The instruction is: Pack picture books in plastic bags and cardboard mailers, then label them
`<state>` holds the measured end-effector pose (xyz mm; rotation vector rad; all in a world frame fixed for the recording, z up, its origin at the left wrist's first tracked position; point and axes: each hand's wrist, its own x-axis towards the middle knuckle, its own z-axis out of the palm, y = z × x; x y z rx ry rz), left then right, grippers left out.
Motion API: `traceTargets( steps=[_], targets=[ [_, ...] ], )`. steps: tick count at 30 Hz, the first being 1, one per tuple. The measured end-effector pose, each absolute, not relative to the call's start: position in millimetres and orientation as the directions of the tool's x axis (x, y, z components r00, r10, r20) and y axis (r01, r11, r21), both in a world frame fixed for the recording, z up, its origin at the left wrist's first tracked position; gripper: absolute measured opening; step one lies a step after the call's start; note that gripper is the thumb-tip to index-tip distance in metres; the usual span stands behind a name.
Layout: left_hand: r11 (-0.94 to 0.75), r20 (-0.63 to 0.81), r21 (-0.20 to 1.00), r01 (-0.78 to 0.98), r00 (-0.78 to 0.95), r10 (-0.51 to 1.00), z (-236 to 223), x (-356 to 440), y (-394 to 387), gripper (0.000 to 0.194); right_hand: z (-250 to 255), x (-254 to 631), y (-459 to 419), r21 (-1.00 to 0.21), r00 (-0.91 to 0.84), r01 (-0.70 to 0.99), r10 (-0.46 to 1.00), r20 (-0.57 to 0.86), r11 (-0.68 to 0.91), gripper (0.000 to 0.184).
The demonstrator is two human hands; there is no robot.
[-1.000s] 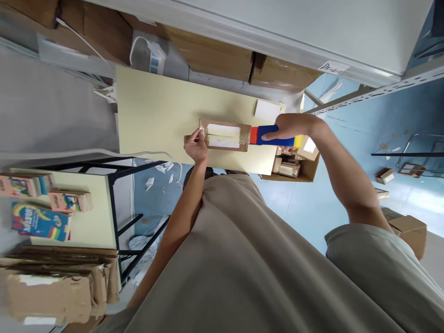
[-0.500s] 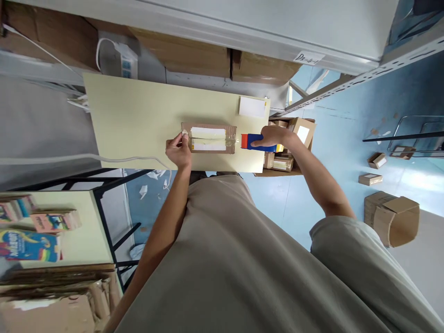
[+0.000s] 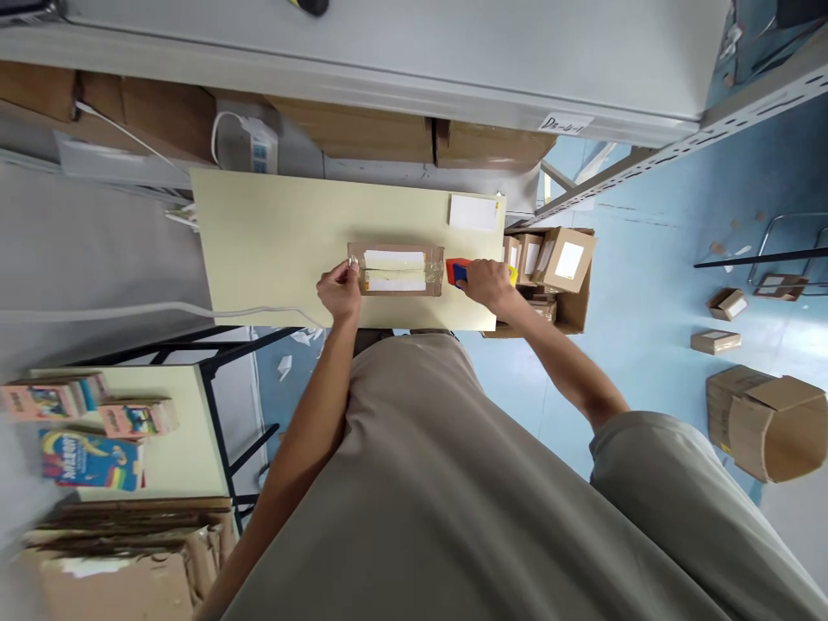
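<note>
On the pale yellow tabletop [image 3: 272,224] lies a small cardboard box [image 3: 394,289], with white labels and shiny clear tape on its top. My left hand [image 3: 340,289] is closed at the box's left end, thumb and fingers pinched on its edge; a shiny bit shows at the fingertips. My right hand [image 3: 488,283] is wrapped around a red, blue and yellow tape dispenser [image 3: 458,272], held just off the box's right end. The hand covers much of the dispenser.
A white label sheet [image 3: 473,212] lies at the table's back right. Right of the table, an open carton [image 3: 574,302] holds several small boxes. A grey shelf [image 3: 388,60] overhangs the back. A white cable [image 3: 194,308] crosses at left; books [image 3: 90,459] lie lower left.
My right hand has turned and moved slightly left with the tape dispenser, whose head is now close to the box's right end. My left hand stays at the left end. The camera view has shifted.
</note>
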<state>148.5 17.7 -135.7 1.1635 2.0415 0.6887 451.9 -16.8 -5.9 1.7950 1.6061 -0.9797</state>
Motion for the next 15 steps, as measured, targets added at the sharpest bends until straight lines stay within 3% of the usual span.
traceTargets(
  steps=[4,8,11,15],
  targets=[
    [0.454,-0.348,0.763,0.460,-0.299,0.888,-131,142,17,0.032,-19,436,-37,-0.035,0.120,0.974,0.644,-0.755,-0.222,0.044],
    [0.501,-0.400,0.700,0.508,-0.302,0.865,-118,136,24,0.047,-8,438,-54,-0.017,0.200,0.946,0.622,-0.757,-0.325,0.050],
    [0.316,-0.219,0.711,0.628,-0.230,0.948,-95,153,36,0.060,13,447,-59,-0.027,0.259,0.914,0.635,-0.728,-0.404,0.054],
    [-0.166,0.155,0.792,0.588,0.071,0.985,-40,217,46,0.052,54,456,-48,-0.065,0.353,0.870,0.709,-0.610,-0.489,0.060]
  ],
)
